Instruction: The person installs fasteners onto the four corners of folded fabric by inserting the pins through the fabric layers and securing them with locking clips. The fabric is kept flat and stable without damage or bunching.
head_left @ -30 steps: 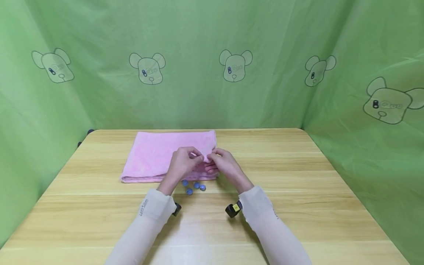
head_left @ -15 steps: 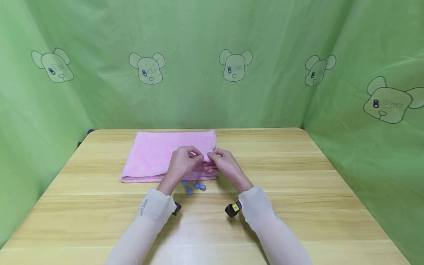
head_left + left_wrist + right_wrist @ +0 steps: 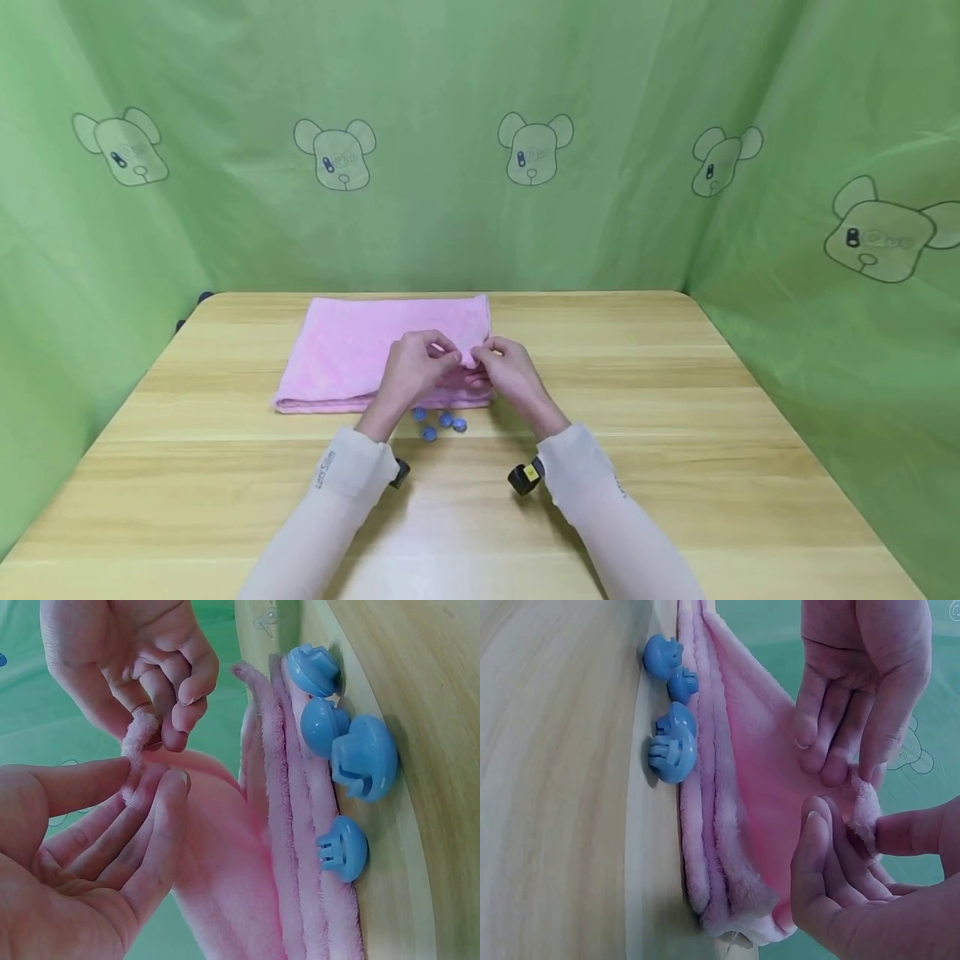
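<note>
A folded pink fleece cloth (image 3: 337,358) lies on the table, its layered folds facing me. My left hand (image 3: 412,367) pinches the cloth's raised upper layer near its right corner between thumb and fingers. Just to the right, my right hand (image 3: 517,379) pinches the same edge. In the left wrist view, a small fuzzy tuft of the edge (image 3: 138,739) bunches up between the two hands. Whether anything else is hidden inside the pinched fabric, I cannot tell. Several blue plastic pieces (image 3: 367,757) with domed round heads and slotted prongs lie beside the folds, touched by neither hand.
The wooden table (image 3: 637,500) extends to both sides and toward me. Green curtains (image 3: 435,225) with bear-head outlines stand behind and at the sides. A black wrist camera (image 3: 525,477) hangs under the right sleeve, another (image 3: 400,473) at the left.
Both hands stay at the cloth's edge with only slight finger movement by the right hand. The cloth and the blue pieces have not visibly moved.
</note>
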### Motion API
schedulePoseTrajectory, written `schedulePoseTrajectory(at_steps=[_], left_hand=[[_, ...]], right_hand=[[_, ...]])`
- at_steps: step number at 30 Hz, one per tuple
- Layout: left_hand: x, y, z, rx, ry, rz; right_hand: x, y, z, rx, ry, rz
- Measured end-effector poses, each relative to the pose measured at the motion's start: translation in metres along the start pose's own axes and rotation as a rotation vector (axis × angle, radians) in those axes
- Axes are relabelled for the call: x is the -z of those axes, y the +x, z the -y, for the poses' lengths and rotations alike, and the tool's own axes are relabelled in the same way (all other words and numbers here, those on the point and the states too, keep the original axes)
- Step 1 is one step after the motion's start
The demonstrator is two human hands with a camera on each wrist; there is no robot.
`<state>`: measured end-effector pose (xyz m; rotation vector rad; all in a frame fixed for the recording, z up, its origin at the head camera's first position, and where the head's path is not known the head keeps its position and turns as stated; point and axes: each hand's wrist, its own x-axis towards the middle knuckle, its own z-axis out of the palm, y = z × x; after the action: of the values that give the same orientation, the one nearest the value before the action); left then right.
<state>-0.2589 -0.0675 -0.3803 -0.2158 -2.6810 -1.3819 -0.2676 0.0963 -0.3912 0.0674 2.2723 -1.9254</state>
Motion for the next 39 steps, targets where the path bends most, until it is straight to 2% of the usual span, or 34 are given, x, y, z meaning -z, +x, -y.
schedulePoseTrajectory(at_steps=[12, 23, 32, 39], left_hand=[[0.000, 0.000, -0.001, 0.000, -0.005, 0.011], [-0.001, 0.001, 0.001, 0.001, 0.003, 0.023], [-0.002, 0.002, 0.004, -0.008, -0.013, 0.013], [-0.001, 0.001, 0.003, 0.005, -0.025, 0.028]], right_hand=[[0.000, 0.001, 0.000, -0.018, 0.032, 0.009], [0.003, 0.002, 0.000, 0.015, -0.044, -0.004], [0.009, -0.001, 0.002, 0.029, -0.070, 0.077], [0.010, 0.000, 0.002, 0.030, -0.093, 0.043]])
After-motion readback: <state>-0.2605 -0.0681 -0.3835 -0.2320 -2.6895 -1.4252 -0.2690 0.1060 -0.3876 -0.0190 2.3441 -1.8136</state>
